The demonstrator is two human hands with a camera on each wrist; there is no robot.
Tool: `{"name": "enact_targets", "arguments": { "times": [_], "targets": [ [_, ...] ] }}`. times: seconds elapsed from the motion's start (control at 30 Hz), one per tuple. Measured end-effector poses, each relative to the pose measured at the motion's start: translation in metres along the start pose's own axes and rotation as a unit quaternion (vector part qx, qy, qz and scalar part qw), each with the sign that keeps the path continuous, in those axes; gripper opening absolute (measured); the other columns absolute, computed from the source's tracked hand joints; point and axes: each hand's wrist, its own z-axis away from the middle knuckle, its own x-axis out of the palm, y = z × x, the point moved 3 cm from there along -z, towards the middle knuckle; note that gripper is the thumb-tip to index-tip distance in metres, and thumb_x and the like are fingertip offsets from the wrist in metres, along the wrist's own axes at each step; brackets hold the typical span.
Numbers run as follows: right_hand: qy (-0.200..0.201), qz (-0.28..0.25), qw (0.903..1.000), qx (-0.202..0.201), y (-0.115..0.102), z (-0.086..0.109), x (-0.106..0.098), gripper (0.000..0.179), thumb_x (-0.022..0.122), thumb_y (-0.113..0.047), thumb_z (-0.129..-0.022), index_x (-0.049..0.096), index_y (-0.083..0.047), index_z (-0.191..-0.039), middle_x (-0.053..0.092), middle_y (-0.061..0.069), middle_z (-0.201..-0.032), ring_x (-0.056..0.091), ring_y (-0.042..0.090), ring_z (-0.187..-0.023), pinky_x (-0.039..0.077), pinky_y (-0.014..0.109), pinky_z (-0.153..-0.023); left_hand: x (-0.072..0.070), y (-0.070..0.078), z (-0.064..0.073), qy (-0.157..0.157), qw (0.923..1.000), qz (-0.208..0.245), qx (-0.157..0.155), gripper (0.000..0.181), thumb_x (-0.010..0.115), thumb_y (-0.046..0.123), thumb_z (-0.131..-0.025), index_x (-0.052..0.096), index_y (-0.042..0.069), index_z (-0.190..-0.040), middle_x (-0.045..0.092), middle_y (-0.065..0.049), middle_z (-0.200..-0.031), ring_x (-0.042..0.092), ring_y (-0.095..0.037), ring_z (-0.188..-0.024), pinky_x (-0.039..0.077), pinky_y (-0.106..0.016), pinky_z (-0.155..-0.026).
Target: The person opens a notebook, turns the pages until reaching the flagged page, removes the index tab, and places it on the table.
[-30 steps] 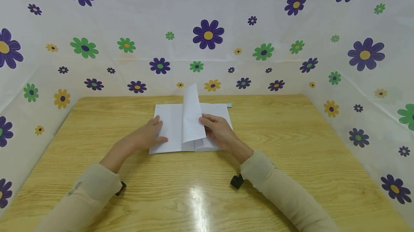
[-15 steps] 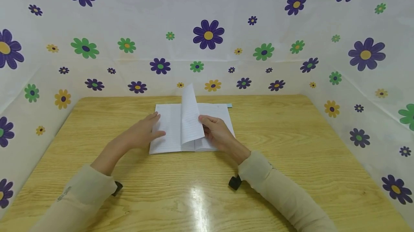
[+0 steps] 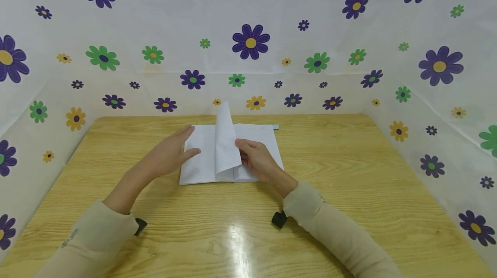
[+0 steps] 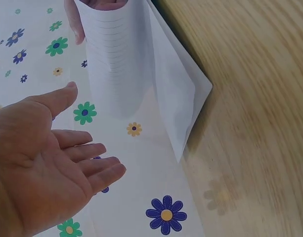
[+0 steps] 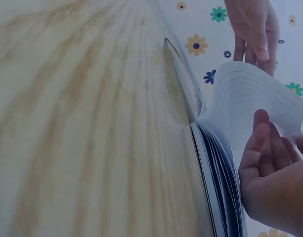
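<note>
A lined notebook [image 3: 203, 167], with its pages spread to left and right, is placed on the far middle part of the desk [image 3: 349, 161]. A page [image 3: 225, 146] is raised near the fold and is curved toward the left. The right side of this page is pinched between thumb and fingers by the right hand [image 3: 258, 159]. The left hand [image 3: 167, 155] is held over the left page, with straight fingers and the thumb kept apart; nothing is gripped by it. The two hands are separated by the raised page. A small blue tab [image 3: 276, 126] is seen at the far right corner of the notebook. Behind the desk, a white flowered cloth [image 3: 272, 10] is hung.
</note>
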Motion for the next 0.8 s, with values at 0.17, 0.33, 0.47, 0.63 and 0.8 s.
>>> {"name": "enact_targets", "arguments": {
  "times": [0.17, 0.33, 0.47, 0.63, 0.8],
  "targets": [
    [0.001, 0.026, 0.9996, -0.010, 0.001, -0.001, 0.002, 0.040, 0.057, -0.021, -0.108, 0.063, 0.011, -0.132, 0.072, 0.006, -0.102, 0.067, 0.014, -0.089, 0.054, 0.024, -0.072, -0.003, 0.006, -0.001, 0.012, 0.9999, -0.003, -0.005, 0.075, 0.056, 0.035, -0.108, 0.023, -0.009, -0.159, 0.020, -0.029, -0.166, 0.022, -0.045, -0.153, 0.022, -0.058, -0.123],
    [-0.014, 0.029, 0.9994, -0.011, 0.003, -0.004, 0.004, 0.040, 0.054, -0.021, -0.109, 0.064, 0.011, -0.131, 0.074, 0.006, -0.102, 0.069, 0.015, -0.088, 0.055, 0.024, -0.072, -0.005, 0.012, 0.001, 0.026, 0.9996, 0.004, -0.008, 0.075, 0.055, 0.036, -0.108, 0.023, -0.008, -0.160, 0.021, -0.028, -0.167, 0.022, -0.045, -0.153, 0.022, -0.058, -0.123],
    [-0.042, 0.041, 0.9982, -0.015, 0.003, -0.004, 0.006, 0.041, 0.052, -0.023, -0.110, 0.061, 0.006, -0.138, 0.074, 0.013, -0.119, 0.073, 0.017, -0.092, 0.057, 0.023, -0.075, -0.007, 0.016, 0.001, 0.037, 0.9992, 0.006, -0.011, 0.074, 0.054, 0.036, -0.108, 0.024, -0.008, -0.160, 0.023, -0.028, -0.166, 0.024, -0.045, -0.152, 0.022, -0.058, -0.123],
    [-0.062, 0.068, 0.9955, -0.019, 0.003, -0.003, 0.008, 0.041, 0.051, -0.024, -0.111, 0.061, 0.004, -0.139, 0.069, 0.019, -0.131, 0.074, 0.018, -0.099, 0.057, 0.023, -0.078, -0.011, 0.018, 0.001, 0.065, 0.9976, 0.016, -0.018, 0.065, 0.047, 0.029, -0.111, 0.024, -0.007, -0.160, 0.024, -0.027, -0.166, 0.024, -0.043, -0.153, 0.023, -0.058, -0.123],
    [-0.077, 0.085, 0.9934, -0.007, 0.005, -0.004, 0.009, 0.039, 0.050, -0.022, -0.111, 0.062, 0.005, -0.138, 0.070, 0.018, -0.129, 0.074, 0.020, -0.104, 0.059, 0.026, -0.081, -0.016, 0.016, 0.001, 0.104, 0.9940, 0.030, -0.019, 0.062, 0.044, 0.027, -0.112, 0.025, -0.007, -0.160, 0.022, -0.024, -0.168, 0.022, -0.042, -0.154, 0.023, -0.057, -0.123]
  ]
}}
